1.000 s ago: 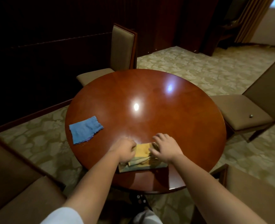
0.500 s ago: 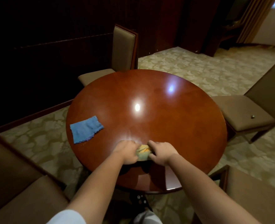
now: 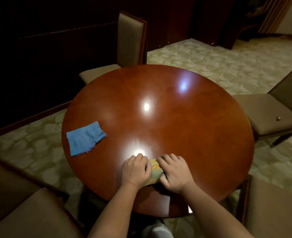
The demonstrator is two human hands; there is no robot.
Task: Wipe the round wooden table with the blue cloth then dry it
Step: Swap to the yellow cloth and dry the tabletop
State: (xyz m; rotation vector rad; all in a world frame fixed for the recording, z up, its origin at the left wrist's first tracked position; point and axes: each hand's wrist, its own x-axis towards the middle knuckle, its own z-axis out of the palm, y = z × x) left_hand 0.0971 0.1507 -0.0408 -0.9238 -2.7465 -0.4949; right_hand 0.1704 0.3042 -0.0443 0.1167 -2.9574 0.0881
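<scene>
The round wooden table (image 3: 184, 127) fills the middle of the view, glossy with light spots. A blue cloth (image 3: 85, 138) lies flat near its left edge, untouched. Near the front edge, a bunched yellow-green cloth (image 3: 154, 170) sits between my two hands. My left hand (image 3: 135, 170) presses on its left side with curled fingers. On its right side my right hand (image 3: 173, 172) grips it, knuckles up. Most of the yellow cloth is hidden under my hands.
Upholstered chairs ring the table: one at the back (image 3: 129, 42), one at the right (image 3: 268, 115), one at front right (image 3: 275, 208), one at front left (image 3: 21, 208). Patterned carpet (image 3: 219, 60) covers the floor. A dark wood wall stands behind.
My hands gathered the spread yellow cloth into a tight bundle and came close together on it. The blue cloth stayed where it was.
</scene>
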